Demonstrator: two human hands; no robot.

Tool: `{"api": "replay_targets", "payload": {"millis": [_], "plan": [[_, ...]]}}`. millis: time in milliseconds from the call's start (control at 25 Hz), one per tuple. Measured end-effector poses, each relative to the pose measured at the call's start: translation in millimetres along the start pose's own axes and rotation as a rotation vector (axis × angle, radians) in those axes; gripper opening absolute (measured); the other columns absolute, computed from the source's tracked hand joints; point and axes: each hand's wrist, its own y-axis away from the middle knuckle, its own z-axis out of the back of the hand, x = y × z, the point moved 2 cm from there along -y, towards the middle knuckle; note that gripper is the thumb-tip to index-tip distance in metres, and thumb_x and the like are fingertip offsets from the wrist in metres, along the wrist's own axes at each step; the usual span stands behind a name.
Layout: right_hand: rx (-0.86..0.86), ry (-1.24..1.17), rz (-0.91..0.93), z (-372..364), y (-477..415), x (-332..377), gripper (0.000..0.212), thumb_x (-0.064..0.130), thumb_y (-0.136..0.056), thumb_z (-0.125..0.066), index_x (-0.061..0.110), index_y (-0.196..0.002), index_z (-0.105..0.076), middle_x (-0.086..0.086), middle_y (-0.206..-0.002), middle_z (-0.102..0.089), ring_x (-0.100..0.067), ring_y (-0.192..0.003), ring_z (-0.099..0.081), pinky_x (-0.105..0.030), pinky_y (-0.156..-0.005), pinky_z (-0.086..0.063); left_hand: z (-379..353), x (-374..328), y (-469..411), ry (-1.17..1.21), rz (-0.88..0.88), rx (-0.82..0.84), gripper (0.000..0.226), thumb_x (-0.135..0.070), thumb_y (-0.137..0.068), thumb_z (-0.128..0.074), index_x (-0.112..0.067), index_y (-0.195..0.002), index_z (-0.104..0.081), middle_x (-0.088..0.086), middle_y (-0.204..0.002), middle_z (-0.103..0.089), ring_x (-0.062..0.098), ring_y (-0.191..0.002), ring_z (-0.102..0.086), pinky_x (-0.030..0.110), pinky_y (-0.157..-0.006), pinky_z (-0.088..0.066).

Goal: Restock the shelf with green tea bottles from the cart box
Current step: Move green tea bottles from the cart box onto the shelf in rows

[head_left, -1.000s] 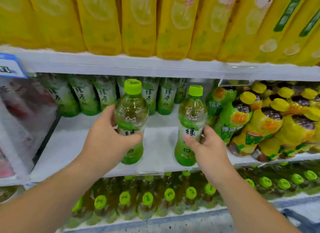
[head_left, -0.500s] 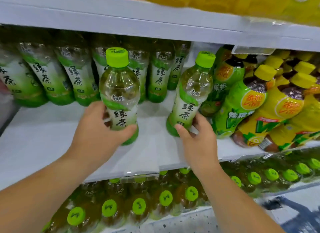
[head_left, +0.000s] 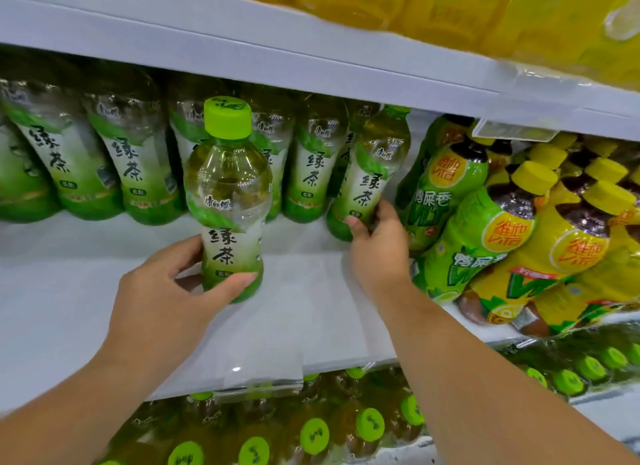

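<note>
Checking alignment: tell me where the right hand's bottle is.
Head view, right of centre: the right hand grips the tilted green tea bottle at the back row's right end, beside the yellow-capped bottles.

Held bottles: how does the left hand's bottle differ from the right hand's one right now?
The left bottle, gripped low by the left hand, stands nearly upright toward the shelf front; the right bottle, in the right hand, leans right, back beside the rear row. The left bottle's cap shows fully; the right bottle's barely shows. Both are the same green tea with matching labels.
</note>
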Motion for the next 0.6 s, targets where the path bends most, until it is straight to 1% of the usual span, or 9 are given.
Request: {"api": "replay_targets", "payload": {"millis": [80,120,160,200,280,400,480,600], "plan": [[-0.006,-0.026,0.019,-2,-10,-2,0.028,0.017,-0.094,-0.064,0.020,-0.121,-0.059,0.005,-0.105,-0.067,-0.018,-0.101,-0.062,-0.035,-0.095,-0.049,0,1,-3,0.006,0.006,0.012,0.047,-0.049,-0.057,-0.081,-0.049,-0.102,-0.070,-0.035,-0.098,-0.071,-0.010,-0.090,-0.068,0.007,-0.076,-0.047],[-0.006,-0.040,0.023,-3,-15,-3,0.028,0.016,-0.094,-0.064,0.019,-0.122,-0.059,0.005,-0.103,-0.065,-0.018,-0.100,-0.061,-0.034,-0.094,-0.049,-1,2,-3,0.010,0.001,0.017,0.048,-0.050,-0.056,-0.081,-0.050,-0.103,-0.070,-0.036,-0.098,-0.070,-0.010,-0.090,-0.069,0.008,-0.078,-0.048],[0.002,-0.062,0.020,-4,-20,-4,0.029,0.015,-0.095,-0.063,0.018,-0.123,-0.059,0.005,-0.103,-0.065,-0.017,-0.100,-0.061,-0.033,-0.093,-0.049,-1,2,-3,0.013,-0.006,0.019,0.049,-0.050,-0.056,-0.081,-0.051,-0.103,-0.069,-0.038,-0.098,-0.069,-0.011,-0.090,-0.068,0.006,-0.079,-0.048],[0.016,-0.079,0.008,-6,-26,-5,0.031,0.015,-0.095,-0.063,0.017,-0.126,-0.059,0.006,-0.104,-0.064,-0.017,-0.101,-0.061,-0.032,-0.093,-0.049,-1,2,-2,0.012,-0.017,0.019,0.050,-0.049,-0.056,-0.081,-0.053,-0.103,-0.067,-0.040,-0.098,-0.068,-0.014,-0.090,-0.066,0.001,-0.079,-0.047],[0.047,-0.071,-0.025,-10,-35,-5,0.035,0.016,-0.096,-0.061,0.019,-0.131,-0.057,0.008,-0.107,-0.062,-0.017,-0.104,-0.060,-0.030,-0.092,-0.046,-3,3,0,0.006,-0.023,0.007,0.052,-0.046,-0.056,-0.082,-0.053,-0.105,-0.065,-0.038,-0.097,-0.069,-0.017,-0.090,-0.063,-0.006,-0.076,-0.042],[0.061,-0.023,-0.042,-15,-45,-8,0.036,0.020,-0.097,-0.060,0.022,-0.133,-0.054,0.006,-0.113,-0.064,-0.019,-0.108,-0.060,-0.033,-0.095,-0.048,-4,5,0,0.015,-0.016,-0.006,0.053,-0.048,-0.055,-0.082,-0.052,-0.105,-0.065,-0.035,-0.097,-0.070,-0.015,-0.091,-0.065,-0.006,-0.077,-0.041],[0.055,-0.022,-0.039,-17,-47,-12,0.038,0.023,-0.097,-0.060,0.022,-0.135,-0.053,0.001,-0.121,-0.067,-0.019,-0.110,-0.061,-0.036,-0.097,-0.049,-3,4,-1,0.000,-0.029,-0.005,0.052,-0.050,-0.055,-0.081,-0.052,-0.105,-0.065,-0.039,-0.098,-0.069,-0.015,-0.092,-0.065,-0.006,-0.078,-0.041],[0.072,-0.048,-0.036,-16,-46,-16,0.043,0.024,-0.098,-0.059,0.024,-0.139,-0.050,0.001,-0.126,-0.067,-0.018,-0.113,-0.062,-0.035,-0.100,-0.048,-4,3,-2,-0.005,-0.041,-0.002,0.053,-0.047,-0.056,-0.082,-0.050,-0.106,-0.065,-0.041,-0.100,-0.067,-0.017,-0.092,-0.064,-0.008,-0.077,-0.040]]}}
